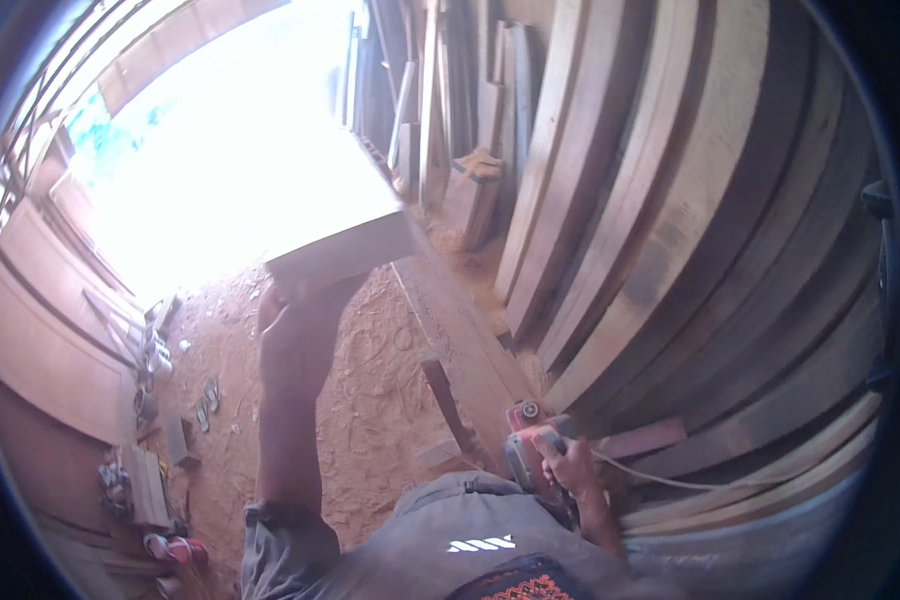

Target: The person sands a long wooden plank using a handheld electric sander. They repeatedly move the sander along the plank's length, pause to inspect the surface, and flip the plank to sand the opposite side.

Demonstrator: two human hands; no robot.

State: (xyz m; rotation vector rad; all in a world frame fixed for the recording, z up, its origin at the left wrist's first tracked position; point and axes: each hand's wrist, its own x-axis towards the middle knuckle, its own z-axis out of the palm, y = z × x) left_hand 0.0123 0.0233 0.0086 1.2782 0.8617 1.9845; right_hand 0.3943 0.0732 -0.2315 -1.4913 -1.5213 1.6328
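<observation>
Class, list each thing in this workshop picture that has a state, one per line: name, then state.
wooden board: lifted off the floor, gripped at its near end
left hand: closed under the board's end
power tool: held low at the person's side
right hand: closed around the power tool
cord: hanging slack from the tool
planks: leaning upright against the wall

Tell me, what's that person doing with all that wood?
The person's left hand props up the end of a pale wooden board raised over the sawdust-covered floor. The right hand grips a red power tool down near the waist, with a pale cord trailing off it. Long planks lean stacked against the wall on the right.
</observation>
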